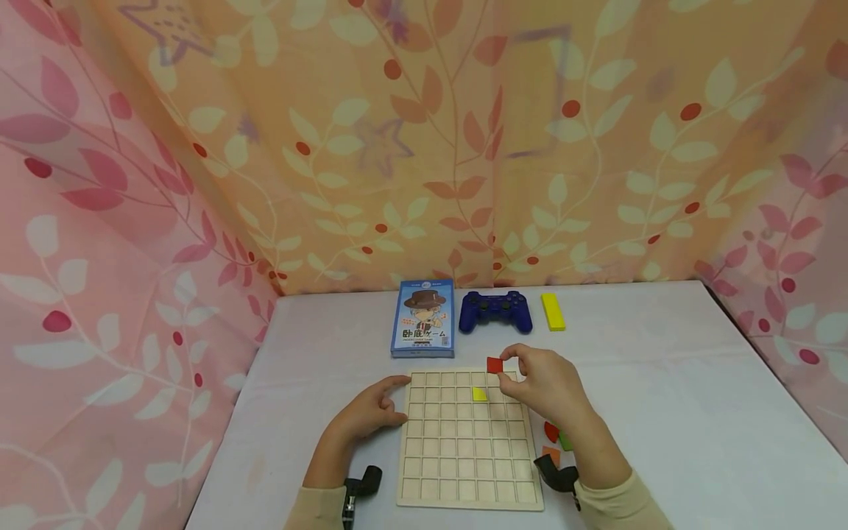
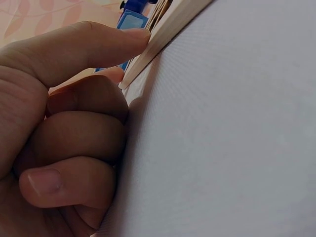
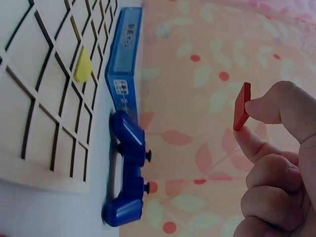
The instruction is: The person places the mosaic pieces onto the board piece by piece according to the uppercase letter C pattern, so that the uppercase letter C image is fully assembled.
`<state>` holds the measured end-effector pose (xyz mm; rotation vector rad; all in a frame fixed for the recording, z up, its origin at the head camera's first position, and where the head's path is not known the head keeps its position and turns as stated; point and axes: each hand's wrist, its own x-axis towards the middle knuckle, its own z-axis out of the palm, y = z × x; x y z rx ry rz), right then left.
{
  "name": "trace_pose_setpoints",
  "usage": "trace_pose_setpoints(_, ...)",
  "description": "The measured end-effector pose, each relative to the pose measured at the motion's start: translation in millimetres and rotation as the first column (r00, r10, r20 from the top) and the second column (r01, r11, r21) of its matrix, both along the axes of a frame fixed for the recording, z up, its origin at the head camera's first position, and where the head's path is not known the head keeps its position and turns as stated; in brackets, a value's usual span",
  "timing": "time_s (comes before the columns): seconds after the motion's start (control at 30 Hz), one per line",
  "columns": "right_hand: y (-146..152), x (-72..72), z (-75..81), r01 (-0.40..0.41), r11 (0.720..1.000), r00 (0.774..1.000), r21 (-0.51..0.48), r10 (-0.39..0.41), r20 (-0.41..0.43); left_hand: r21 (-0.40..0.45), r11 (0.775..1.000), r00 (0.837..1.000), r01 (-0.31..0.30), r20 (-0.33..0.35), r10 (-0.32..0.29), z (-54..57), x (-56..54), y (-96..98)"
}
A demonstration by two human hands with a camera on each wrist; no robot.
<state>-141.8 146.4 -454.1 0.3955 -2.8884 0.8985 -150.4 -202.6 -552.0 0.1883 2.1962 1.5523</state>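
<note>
Between the thumb and index finger of my right hand is a small red square tile, held above the far right part of a wooden grid board. The right wrist view shows the red tile tilted, with the other fingers curled in. One yellow tile lies in a cell near the board's far side. My left hand touches the board's left edge with thumb and index finger. In the left wrist view its remaining fingers are bent beside the board's wooden edge.
Behind the board are a blue game box, a blue game controller and a yellow block. Red, green and orange pieces lie to the board's right, partly hidden by the right arm. Patterned curtains surround the white table.
</note>
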Motion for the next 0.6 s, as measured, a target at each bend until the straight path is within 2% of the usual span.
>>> trace_pose_setpoints(0.37,-22.0,-5.5,-21.8,-0.054,0.998,0.998,0.025,0.053,0.028,-0.009,1.0,1.0,-0.005,0.016,0.005,1.0,1.0,-0.6)
trace_pose_setpoints(0.6,-32.4,-9.4,-35.0,-0.083,0.996,0.997,0.031,0.083,0.001,0.004,1.0,1.0,-0.001,0.01,0.001,0.2,0.6,-0.6)
